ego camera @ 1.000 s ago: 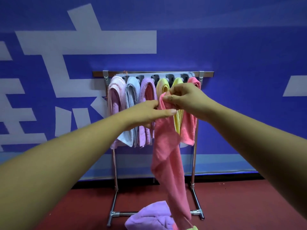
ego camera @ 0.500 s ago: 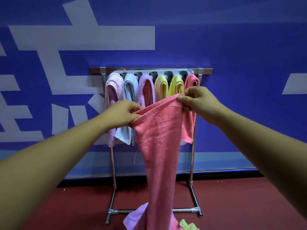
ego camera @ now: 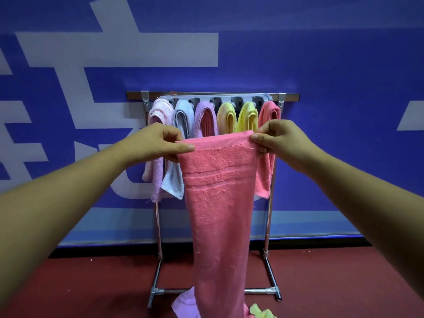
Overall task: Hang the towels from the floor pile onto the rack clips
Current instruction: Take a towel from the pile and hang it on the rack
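Observation:
A long pink towel (ego camera: 220, 203) hangs spread flat in front of me. My left hand (ego camera: 156, 143) pinches its top left corner and my right hand (ego camera: 275, 138) pinches its top right corner. Behind it stands a metal rack (ego camera: 213, 95) with a grey clip bar (ego camera: 266, 97). Several folded towels hang from the clips: pale pink (ego camera: 159, 113), light blue (ego camera: 184, 115), purple (ego camera: 205, 118), two yellow (ego camera: 227, 115) and a pink one (ego camera: 269, 113) at the right end. The held towel's top edge sits just below the hung towels' tops, hiding their lower parts.
On the red floor at the rack's foot lie a purple towel (ego camera: 183, 304) and a yellow-green towel (ego camera: 261, 313), partly hidden by the held towel. The rack's base bar (ego camera: 259, 290) and legs stand against a blue wall with white markings.
My hands have moved apart and stretched the pink towel's top edge flat and level. A second ago it was bunched between both hands close together.

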The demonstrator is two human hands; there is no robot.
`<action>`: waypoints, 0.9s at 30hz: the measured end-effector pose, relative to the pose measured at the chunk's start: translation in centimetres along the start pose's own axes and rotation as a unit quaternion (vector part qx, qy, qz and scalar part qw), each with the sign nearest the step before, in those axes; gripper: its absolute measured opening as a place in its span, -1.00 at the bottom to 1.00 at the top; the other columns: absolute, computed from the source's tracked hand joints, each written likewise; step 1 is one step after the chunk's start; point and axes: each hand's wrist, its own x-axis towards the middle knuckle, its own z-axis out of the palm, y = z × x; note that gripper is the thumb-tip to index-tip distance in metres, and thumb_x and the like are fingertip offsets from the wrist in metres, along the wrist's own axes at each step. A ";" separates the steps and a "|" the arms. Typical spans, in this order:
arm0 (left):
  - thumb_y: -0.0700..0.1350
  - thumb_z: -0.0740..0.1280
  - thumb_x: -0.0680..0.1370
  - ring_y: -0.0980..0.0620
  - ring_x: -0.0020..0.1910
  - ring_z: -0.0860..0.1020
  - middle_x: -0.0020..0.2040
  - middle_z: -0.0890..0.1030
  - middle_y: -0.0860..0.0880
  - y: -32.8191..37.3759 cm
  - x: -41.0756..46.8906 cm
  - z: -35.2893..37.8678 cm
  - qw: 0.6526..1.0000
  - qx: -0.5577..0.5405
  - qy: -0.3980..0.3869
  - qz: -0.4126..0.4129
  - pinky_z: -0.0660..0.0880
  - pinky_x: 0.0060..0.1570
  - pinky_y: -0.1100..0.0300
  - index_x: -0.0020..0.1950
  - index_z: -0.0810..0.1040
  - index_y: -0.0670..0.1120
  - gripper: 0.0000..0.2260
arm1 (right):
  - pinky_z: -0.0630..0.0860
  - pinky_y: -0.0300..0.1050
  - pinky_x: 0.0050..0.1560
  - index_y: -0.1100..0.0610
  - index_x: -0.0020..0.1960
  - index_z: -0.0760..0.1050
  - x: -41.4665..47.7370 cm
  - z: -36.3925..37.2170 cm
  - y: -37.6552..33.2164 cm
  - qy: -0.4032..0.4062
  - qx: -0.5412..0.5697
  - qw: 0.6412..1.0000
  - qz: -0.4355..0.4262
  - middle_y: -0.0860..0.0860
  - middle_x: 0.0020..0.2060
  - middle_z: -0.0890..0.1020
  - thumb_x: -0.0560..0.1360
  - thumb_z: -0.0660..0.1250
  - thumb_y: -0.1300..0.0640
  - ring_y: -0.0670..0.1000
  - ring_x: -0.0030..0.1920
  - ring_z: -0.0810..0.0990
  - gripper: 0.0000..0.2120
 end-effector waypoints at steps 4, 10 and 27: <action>-0.04 0.48 0.44 -0.02 -0.17 0.64 -0.20 0.65 -0.17 -1.3 0.6 0.2 0.995 -0.065 0.068 -0.014 0.63 0.04 -0.03 -0.20 0.53 -0.13 -0.79 | 0.58 -0.26 -0.29 0.30 -0.16 0.52 -0.2 -0.1 -0.6 -0.066 0.073 0.995 0.018 0.09 -0.39 0.63 0.51 0.42 0.33 -0.02 -0.39 0.63 -0.90; -0.20 0.39 0.55 0.06 -0.29 0.59 -0.28 0.60 -0.09 -2.4 0.7 0.0 0.986 -0.126 0.110 -0.008 0.62 -0.25 0.19 -0.18 0.57 -0.06 -0.88 | 0.62 -0.23 -0.24 0.24 -0.17 0.49 -0.3 -0.5 -1.6 -0.157 0.090 0.983 0.036 0.09 -0.32 0.67 0.35 0.49 0.23 0.00 -0.32 0.64 -0.82; -0.23 0.35 0.59 0.03 -0.14 0.63 -0.12 0.69 -0.14 -2.5 0.7 -0.3 0.996 -0.045 0.076 0.023 0.62 -0.03 0.18 0.07 0.64 -0.06 -0.87 | 0.62 -0.28 -0.22 0.27 0.13 0.55 0.8 0.7 -0.8 -0.030 -0.042 0.998 -0.019 0.06 -0.20 0.64 0.53 0.42 0.27 -0.08 -0.31 0.65 -0.81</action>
